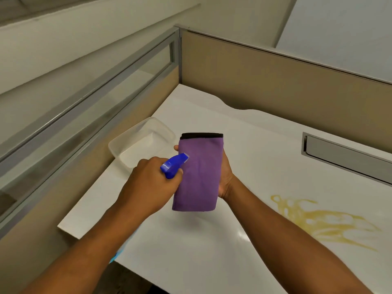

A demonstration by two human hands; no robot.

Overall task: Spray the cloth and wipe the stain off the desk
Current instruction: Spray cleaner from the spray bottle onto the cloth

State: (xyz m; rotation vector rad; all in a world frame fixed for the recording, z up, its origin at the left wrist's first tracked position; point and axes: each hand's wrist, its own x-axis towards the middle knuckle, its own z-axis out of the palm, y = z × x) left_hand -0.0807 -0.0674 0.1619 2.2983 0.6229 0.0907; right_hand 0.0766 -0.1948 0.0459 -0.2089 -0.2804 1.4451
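My right hand (226, 177) holds a folded purple cloth (198, 175) upright above the white desk (191, 247), gripping it from behind. The cloth has a black strip along its top edge. My left hand (148, 183) is closed around a spray bottle with a blue trigger head (174, 165); its nozzle points at the cloth from the left, almost touching it. My left arm hides the bottle's body except for a light blue bit near the desk's front edge. A yellow splashed stain (322, 223) lies on the desk to the right of my right arm.
A translucent white plastic tray (161, 132) sits at the desk's left side behind my left hand. Tan cubicle partitions (275, 85) wall the back and left. A grey cable slot (347, 158) is set into the desk at the right.
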